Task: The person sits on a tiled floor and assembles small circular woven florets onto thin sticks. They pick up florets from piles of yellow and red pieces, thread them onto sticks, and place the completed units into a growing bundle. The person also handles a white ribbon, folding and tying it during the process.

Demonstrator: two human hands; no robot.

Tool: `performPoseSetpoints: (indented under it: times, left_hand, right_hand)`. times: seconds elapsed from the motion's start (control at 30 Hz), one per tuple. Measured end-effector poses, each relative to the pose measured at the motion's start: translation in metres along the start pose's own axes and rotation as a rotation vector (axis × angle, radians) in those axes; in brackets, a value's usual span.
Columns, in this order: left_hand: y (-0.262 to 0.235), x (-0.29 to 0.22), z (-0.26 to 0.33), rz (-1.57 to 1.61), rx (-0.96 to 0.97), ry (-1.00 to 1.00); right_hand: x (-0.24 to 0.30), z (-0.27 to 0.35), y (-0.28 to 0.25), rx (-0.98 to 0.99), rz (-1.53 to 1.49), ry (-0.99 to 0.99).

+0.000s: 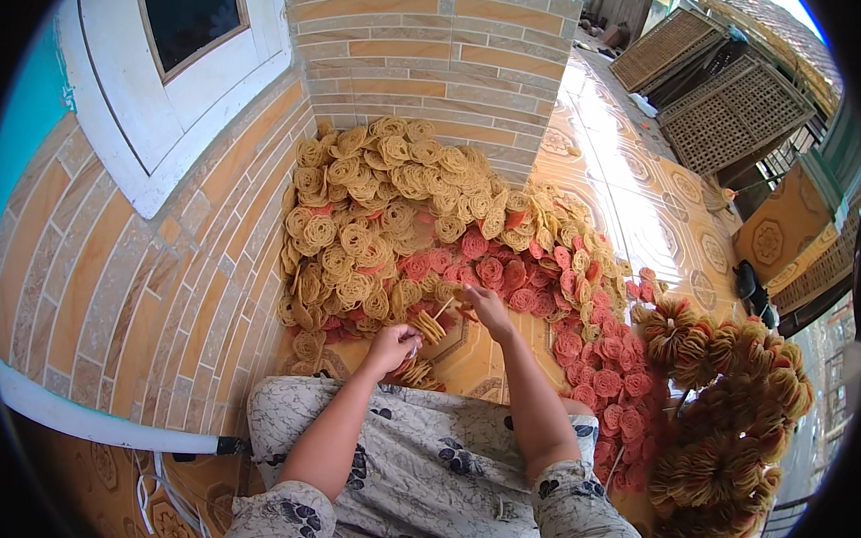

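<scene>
My left hand (395, 347) is closed at a short stack of yellow lacy coiled crackers (428, 328), which stand edge-on side by side. A thin pale strip (441, 309) runs from that stack up toward my right hand (489, 312). The right fingers are pinched together at a yellow cracker; their tips are partly hidden against the pile. More stacked crackers (416, 371) hang below my left hand, just above my lap. Right in front of both hands lies a large heap of loose yellow crackers (341, 237), with pink crackers (488, 270) mixed along its near and right side.
Strung bundles of yellow and orange crackers (719, 421) are piled at the right. A stone-tiled wall (409, 55) borders the heap at the back and left. Woven racks (736, 114) lean at the far right. A white bar (112, 424) crosses the lower left.
</scene>
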State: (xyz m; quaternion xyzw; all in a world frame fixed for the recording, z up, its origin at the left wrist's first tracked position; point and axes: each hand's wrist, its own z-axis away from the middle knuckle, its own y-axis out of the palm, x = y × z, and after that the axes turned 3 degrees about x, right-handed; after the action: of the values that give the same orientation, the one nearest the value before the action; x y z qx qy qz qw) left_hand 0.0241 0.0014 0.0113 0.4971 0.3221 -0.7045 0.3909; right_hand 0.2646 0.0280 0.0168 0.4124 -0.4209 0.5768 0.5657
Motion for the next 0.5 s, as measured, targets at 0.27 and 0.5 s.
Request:
performPoseSetpoints:
  times: [0.27,0.5]
  left_hand:
    - [-0.006,-0.001,0.002,-0.080,-0.056,0.076]
    - [-0.004,-0.007,0.001,-0.001,-0.019,0.014]
  right_hand:
    - [0.043,0.028,0.026,0.189,-0.183,-0.125]
    - [0.050,0.023,0.031,0.180,-0.510,0.099]
